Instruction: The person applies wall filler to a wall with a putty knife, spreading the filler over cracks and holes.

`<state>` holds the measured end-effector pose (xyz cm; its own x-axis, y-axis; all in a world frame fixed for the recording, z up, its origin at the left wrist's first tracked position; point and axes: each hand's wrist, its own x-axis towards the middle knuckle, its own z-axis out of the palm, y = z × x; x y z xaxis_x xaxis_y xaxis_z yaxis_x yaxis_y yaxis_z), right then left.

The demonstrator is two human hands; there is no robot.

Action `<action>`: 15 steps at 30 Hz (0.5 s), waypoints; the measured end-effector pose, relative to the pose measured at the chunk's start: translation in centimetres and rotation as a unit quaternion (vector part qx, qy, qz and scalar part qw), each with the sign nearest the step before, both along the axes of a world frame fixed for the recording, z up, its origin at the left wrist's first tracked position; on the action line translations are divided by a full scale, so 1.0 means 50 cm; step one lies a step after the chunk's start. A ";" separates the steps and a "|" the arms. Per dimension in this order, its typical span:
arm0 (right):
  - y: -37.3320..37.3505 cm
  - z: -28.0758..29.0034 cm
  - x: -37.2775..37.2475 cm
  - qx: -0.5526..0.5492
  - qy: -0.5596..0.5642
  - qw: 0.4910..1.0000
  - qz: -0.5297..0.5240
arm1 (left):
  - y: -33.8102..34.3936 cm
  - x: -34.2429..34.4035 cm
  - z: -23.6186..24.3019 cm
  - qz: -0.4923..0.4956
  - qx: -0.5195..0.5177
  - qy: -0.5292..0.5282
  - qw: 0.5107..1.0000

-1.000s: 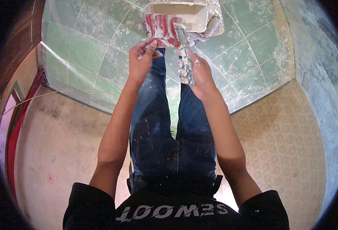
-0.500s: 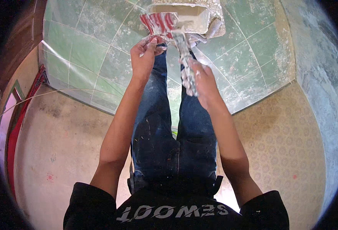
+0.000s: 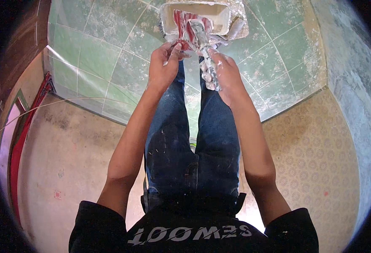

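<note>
1. The floor, far left, has green tiles with white specks and smears. I can't tell if those marks are new.
2. The left hand is nearly closed. Its fingers and thumb pinch the near end of the red blade.
3. The red blade is held up over the near side of the tub. White paste lies on it in stripes, with red showing between. So paste is on it, but it's not all covered and not wiped clean.
4. The tub sits behind it. It looks pale inside, but I can't tell how much paste is left.
5. The scraper lies across the red blade's right part, maybe touching. Its handle is caked with paste.
6. The right hand is wrapped around that handle. The work looks partway along: both tools are messy, so cleaning them is not done.
7. The wall, far right, is patchy blue and grey. I can't tell if it's finished.
</note>
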<state>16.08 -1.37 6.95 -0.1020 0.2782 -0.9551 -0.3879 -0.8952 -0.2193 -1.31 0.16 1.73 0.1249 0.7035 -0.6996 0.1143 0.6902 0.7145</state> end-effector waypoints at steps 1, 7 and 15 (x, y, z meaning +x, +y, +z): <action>0.006 0.000 -0.004 0.005 -0.023 0.999 -0.022 | 0.000 0.001 -0.001 0.000 0.000 -0.001 1.000; -0.020 0.060 -0.018 -0.022 0.035 0.999 0.003 | 0.004 0.001 -0.002 0.082 -0.001 -0.014 0.997; 0.004 0.020 -0.033 -0.043 0.067 0.996 -0.031 | -0.016 -0.011 -0.005 -0.010 0.036 0.072 0.997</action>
<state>14.42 -1.17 7.94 -0.2147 0.2058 -0.9548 -0.4630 -0.8822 -0.0860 -1.85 -0.65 1.49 0.0418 0.7512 -0.6588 0.2317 0.6341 0.7377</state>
